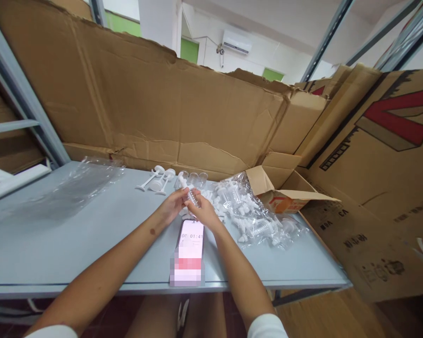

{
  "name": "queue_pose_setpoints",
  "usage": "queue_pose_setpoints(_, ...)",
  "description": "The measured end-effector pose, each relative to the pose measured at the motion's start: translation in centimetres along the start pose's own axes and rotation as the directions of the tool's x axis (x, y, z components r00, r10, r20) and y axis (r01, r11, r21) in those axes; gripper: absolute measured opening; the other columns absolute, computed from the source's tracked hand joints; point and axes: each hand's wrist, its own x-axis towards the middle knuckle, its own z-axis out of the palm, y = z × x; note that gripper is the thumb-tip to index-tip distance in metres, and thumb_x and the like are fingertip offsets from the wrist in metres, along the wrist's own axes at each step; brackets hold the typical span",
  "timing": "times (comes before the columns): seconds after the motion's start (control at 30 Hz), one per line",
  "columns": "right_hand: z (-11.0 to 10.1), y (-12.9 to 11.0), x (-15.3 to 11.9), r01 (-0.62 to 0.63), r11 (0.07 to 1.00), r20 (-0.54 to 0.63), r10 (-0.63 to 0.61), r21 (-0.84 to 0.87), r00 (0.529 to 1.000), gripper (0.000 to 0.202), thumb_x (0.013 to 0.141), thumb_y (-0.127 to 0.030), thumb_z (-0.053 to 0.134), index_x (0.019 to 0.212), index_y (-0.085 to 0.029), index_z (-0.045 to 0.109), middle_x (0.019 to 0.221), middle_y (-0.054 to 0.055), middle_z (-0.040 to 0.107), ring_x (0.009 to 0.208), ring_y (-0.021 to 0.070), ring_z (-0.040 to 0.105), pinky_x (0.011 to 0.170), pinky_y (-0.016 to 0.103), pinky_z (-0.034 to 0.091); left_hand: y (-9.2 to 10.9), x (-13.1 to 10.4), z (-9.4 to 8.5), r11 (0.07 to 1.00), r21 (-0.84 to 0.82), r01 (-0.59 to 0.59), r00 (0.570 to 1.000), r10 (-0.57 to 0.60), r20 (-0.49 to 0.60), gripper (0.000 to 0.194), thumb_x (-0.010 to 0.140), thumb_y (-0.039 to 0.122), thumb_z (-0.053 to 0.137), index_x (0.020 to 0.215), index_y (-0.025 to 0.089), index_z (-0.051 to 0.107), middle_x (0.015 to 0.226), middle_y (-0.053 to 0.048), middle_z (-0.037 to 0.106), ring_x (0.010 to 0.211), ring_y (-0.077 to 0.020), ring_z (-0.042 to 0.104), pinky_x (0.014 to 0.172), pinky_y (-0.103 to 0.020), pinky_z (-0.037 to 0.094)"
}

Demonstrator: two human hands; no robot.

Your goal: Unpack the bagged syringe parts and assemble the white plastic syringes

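Both hands meet at the middle of the table around a small plastic part point(193, 198) with a white top and a clear, ribbed body. My left hand point(177, 201) grips it from the left, fingers closed near its upper end. From the other side, my right hand point(203, 211) has its fingers closed round the lower end. Just behind my hands stand several clear plastic cups point(193, 178). White plunger-like pieces point(157, 180) with round ends lie to the left of them. Close to my right hand is a heap of small white parts point(216, 202), partly hidden by that hand.
A phone point(190, 239) showing a timer lies below my hands. Clear bags point(254, 211) of white and ribbed parts spread to the right, before an open carton point(285, 199). A flat plastic bag point(74, 188) lies left. Cardboard point(197, 108) walls the back.
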Motion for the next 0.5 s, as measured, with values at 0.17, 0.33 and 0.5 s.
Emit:
queue_pose_setpoints(0.17, -0.7, -0.5, 0.0, -0.135, 0.986, 0.174, 0.116, 0.102, 0.978, 0.039, 0.068, -0.049, 0.06, 0.09, -0.017, 0.057, 0.052, -0.005, 0.053, 0.038, 0.007, 0.04, 0.037, 0.019, 0.029, 1.2, 0.4, -1.0, 0.991, -0.08, -0.104, 0.992, 0.098, -0.08, 0.035, 0.071, 0.043, 0.058, 0.092, 0.015, 0.06, 0.097, -0.009, 0.066, 0.094, -0.0227, 0.06, 0.083, -0.036, 0.045)
queue_pose_setpoints(0.33, -1.4, -0.7, 0.1, -0.166, 0.946, 0.117, 0.138, 0.277, 0.983, 0.037, 0.068, -0.049, 0.061, 0.086, -0.018, 0.055, 0.058, -0.003, 0.057, 0.039, 0.0063, 0.044, 0.037, 0.017, 0.029, 2.5, 1.0, -2.9, 0.947, 0.059, -0.316, 0.929, 0.322, -0.185, 0.038, 0.071, 0.041, 0.06, 0.101, 0.019, 0.053, 0.098, -0.006, 0.066, 0.089, -0.0164, 0.061, 0.085, -0.032, 0.043)
queue_pose_setpoints(0.5, -1.9, -1.5, 0.0, -0.042, 0.852, 0.018, 0.039, 0.523, 0.999, 0.038, 0.07, -0.051, 0.058, 0.091, -0.019, 0.056, 0.09, 0.005, 0.062, 0.07, 0.015, 0.06, 0.052, 0.026, 0.048, 1.9, 0.9, -2.6, 0.949, 0.13, -0.286, 0.934, 0.307, -0.186, 0.036, 0.069, 0.041, 0.063, 0.094, 0.019, 0.052, 0.093, -0.005, 0.066, 0.08, -0.0163, 0.062, 0.078, -0.032, 0.044)
